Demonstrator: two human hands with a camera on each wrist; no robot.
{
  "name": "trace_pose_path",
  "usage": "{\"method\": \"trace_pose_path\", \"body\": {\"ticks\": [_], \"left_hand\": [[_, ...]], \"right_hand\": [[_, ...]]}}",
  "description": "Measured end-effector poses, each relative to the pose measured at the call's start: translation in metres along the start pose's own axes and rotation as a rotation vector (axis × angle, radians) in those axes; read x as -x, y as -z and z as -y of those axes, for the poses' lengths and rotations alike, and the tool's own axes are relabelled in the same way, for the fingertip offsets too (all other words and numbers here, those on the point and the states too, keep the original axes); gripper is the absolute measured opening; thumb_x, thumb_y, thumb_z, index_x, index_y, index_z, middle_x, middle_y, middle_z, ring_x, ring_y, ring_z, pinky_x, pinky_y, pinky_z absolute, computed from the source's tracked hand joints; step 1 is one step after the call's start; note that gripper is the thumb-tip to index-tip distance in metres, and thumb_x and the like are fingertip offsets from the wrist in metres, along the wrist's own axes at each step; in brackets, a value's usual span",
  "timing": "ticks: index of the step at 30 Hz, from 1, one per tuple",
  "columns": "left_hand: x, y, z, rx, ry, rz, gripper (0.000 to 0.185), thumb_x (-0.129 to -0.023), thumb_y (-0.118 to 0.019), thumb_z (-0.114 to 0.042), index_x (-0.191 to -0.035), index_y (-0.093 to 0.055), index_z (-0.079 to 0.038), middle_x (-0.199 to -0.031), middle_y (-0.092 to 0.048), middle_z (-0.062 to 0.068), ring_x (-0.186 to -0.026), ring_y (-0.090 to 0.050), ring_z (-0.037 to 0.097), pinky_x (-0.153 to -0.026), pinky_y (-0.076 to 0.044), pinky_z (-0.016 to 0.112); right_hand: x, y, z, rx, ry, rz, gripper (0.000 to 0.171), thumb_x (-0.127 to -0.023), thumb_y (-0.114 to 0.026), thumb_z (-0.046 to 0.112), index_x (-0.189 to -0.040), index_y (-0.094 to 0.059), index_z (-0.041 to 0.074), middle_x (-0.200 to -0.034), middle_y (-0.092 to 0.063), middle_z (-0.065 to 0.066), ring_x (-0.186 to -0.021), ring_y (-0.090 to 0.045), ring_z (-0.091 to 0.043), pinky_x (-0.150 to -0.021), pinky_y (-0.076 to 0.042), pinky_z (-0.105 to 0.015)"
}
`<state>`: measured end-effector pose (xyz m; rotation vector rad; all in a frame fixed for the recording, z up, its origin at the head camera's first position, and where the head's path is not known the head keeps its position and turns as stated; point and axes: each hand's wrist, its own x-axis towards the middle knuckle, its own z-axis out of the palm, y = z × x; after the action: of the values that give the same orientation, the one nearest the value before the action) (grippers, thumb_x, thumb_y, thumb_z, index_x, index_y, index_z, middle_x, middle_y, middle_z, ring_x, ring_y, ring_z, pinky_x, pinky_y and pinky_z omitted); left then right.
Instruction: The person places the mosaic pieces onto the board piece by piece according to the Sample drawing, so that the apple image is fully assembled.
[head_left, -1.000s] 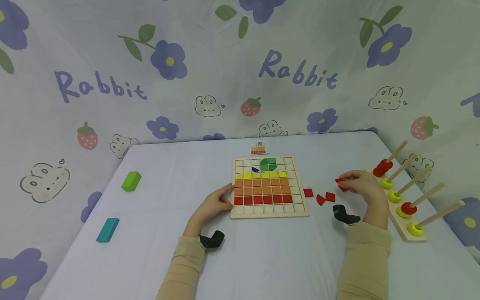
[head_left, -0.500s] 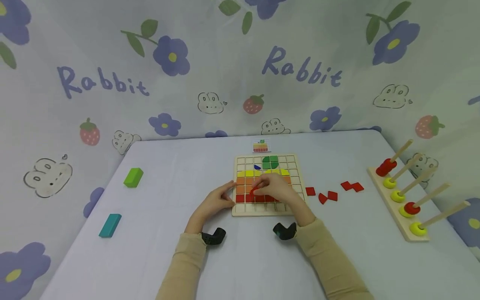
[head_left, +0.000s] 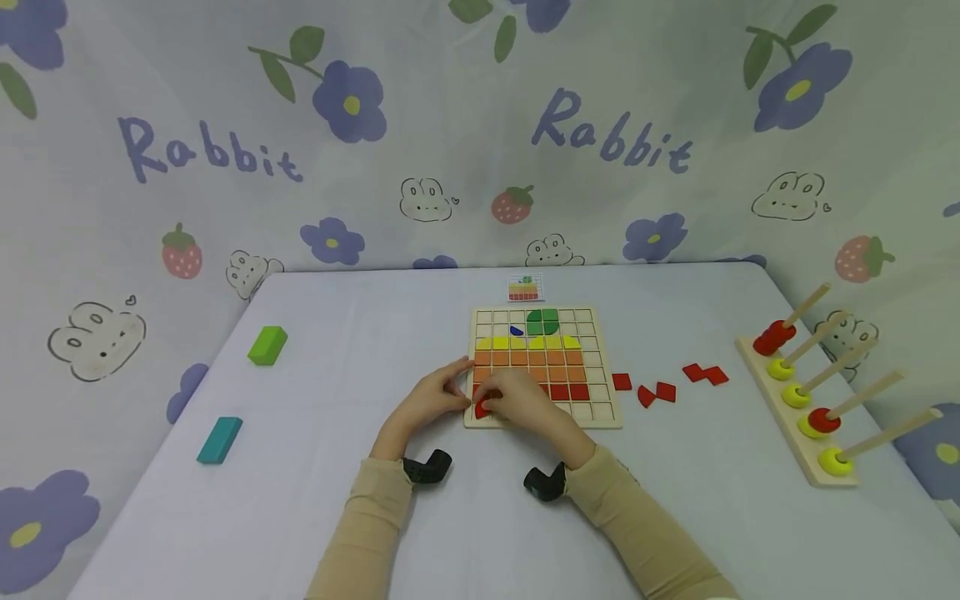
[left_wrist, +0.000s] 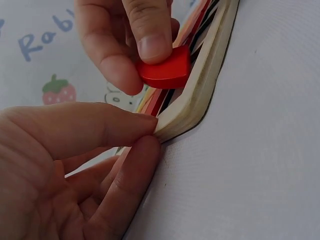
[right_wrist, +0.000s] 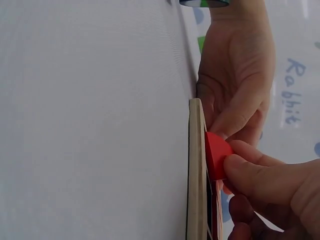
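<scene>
A wooden grid board (head_left: 604,412) lies mid-table, filled with rows of red, orange and yellow tiles, green leaf shapes and a small blue piece. My left hand (head_left: 431,402) holds the board's left edge; in the left wrist view thumb and finger pinch it near the corner. My right hand (head_left: 521,398) pinches a red quarter-circle tile (right_wrist: 216,155) between thumb and finger over the board's lower left corner. The left wrist view shows this red tile (left_wrist: 167,72) tilted beside the rim. Part of the red row is hidden under my right hand.
Several loose red tiles (head_left: 665,392) lie right of the board. A small pattern card (head_left: 524,288) lies behind it. Farther right stands a wooden peg rack (head_left: 795,417) with red and yellow beads. A green block (head_left: 267,345) and a teal block (head_left: 220,440) sit at left.
My right hand has come left from the loose red tiles to the board, then on to its lower left corner, carrying the red tile. My left hand stays at the board's edge.
</scene>
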<state>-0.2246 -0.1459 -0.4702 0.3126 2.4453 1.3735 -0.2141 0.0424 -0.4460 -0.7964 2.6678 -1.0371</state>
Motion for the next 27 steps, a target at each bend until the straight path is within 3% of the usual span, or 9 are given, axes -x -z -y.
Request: {"method": "trace_pose_path", "body": {"ticks": [5,9,12,16,22,27], "left_hand": [[0.0,0.0003,0.0008,0.002,0.001,0.001,0.066,-0.078,-0.067,-0.004,-0.139,-0.043,-0.013,-0.096,-0.061,0.007,-0.071,-0.05,0.013,-0.066,-0.04,0.027],[0.0013,0.0006,0.0009,0.003,-0.01,0.007,0.067,-0.077,-0.067,-0.003,-0.139,-0.043,-0.012,-0.089,-0.062,0.008,-0.07,-0.051,0.013,-0.066,-0.041,0.027],[0.0025,0.0008,0.0007,0.002,-0.029,0.01,0.066,-0.078,-0.067,-0.004,-0.139,-0.043,-0.01,-0.11,-0.061,0.013,-0.071,-0.051,0.012,-0.067,-0.041,0.026],[0.0039,0.0009,-0.0007,0.009,-0.029,0.008,0.066,-0.078,-0.067,-0.004,-0.139,-0.043,-0.01,-0.143,-0.04,0.009,-0.074,-0.051,0.012,-0.066,-0.041,0.026],[0.0037,0.001,-0.0039,0.033,-0.003,0.013,0.066,-0.077,-0.065,-0.003,-0.139,-0.043,-0.011,-0.148,-0.032,0.007,-0.074,-0.051,0.012,-0.065,-0.041,0.025],[0.0033,0.0025,-0.0052,0.023,-0.025,0.015,0.066,-0.078,-0.065,-0.002,-0.139,-0.043,-0.009,-0.141,-0.041,0.012,-0.072,-0.049,0.013,-0.064,-0.04,0.025]], "right_hand": [[-0.0001,-0.0002,0.0009,0.034,0.07,0.019,0.01,-0.083,-0.065,0.004,-0.086,-0.072,0.011,-0.086,-0.063,0.002,-0.076,-0.051,-0.013,-0.071,-0.043,-0.028],[0.0004,-0.0012,0.0013,0.034,0.085,0.023,0.011,-0.084,-0.064,0.003,-0.086,-0.071,0.011,-0.088,-0.063,0.002,-0.08,-0.052,-0.013,-0.074,-0.044,-0.029],[0.0012,-0.0012,0.0022,0.029,0.103,0.024,0.012,-0.085,-0.063,0.004,-0.088,-0.071,0.013,-0.091,-0.063,0.002,-0.083,-0.054,-0.012,-0.076,-0.045,-0.028],[0.0025,0.0011,0.005,-0.022,0.099,0.026,0.017,-0.087,-0.059,0.002,-0.097,-0.067,0.013,-0.098,-0.063,0.001,-0.087,-0.055,-0.014,-0.08,-0.046,-0.03],[0.0016,0.0024,0.0056,-0.073,0.058,0.032,0.019,-0.085,-0.06,-0.002,-0.1,-0.061,0.01,-0.098,-0.064,-0.002,-0.086,-0.056,-0.016,-0.079,-0.048,-0.031],[0.0003,0.0016,0.0059,-0.013,0.062,0.027,0.017,-0.081,-0.065,-0.002,-0.092,-0.062,0.011,-0.09,-0.065,0.0,-0.08,-0.056,-0.014,-0.074,-0.048,-0.029]]}}
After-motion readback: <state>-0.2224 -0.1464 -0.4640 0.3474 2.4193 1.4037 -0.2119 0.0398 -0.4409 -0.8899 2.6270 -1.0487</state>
